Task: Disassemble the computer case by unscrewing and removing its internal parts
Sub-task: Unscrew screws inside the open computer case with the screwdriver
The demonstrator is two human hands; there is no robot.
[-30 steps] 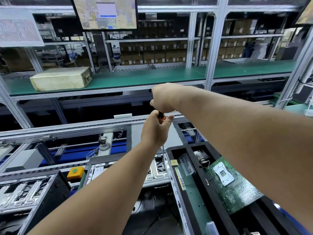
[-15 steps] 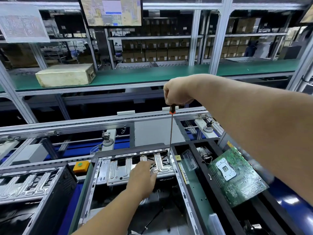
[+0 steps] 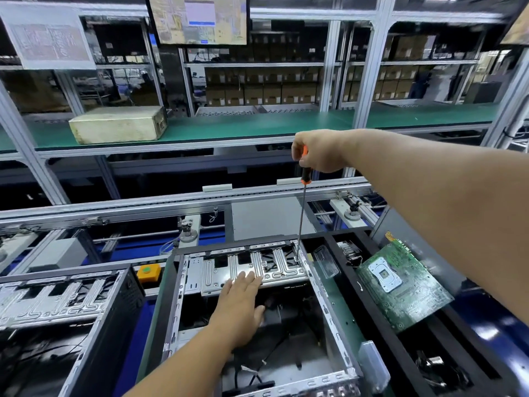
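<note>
Right hand point(image 3: 317, 151) is gripping the orange-and-black handle of a long screwdriver point(image 3: 304, 179), fist wrapped round it from above, and it is holding the tool nearly upright so the thin shaft is running straight down to a screw at the far right corner of the drive cage point(image 3: 252, 267). That vertical line looks deliberate: pressing down along the shaft should be keeping the tip seated while it turns. Left hand point(image 3: 243, 303) is lying flat with straight fingers spread, fingertips point(image 3: 246, 279) pressing on the near edge of the cage, most likely steadying the metal plate while the screw is being worked. Both are working inside the open computer case point(image 3: 329, 308), which is sitting on the conveyor line, with its dark interior and loose cables showing below the cage.

Just right of the case, a black tray point(image 3: 380, 316) is carrying a green motherboard point(image 3: 400, 287), apparently already pulled out. A second case point(image 3: 114, 310) is standing to the left.

Compared with a second ago, the left hand is no longer up at the handle beneath the right; it is now resting down on the cage, leaving the right hand alone on the tool.
</note>
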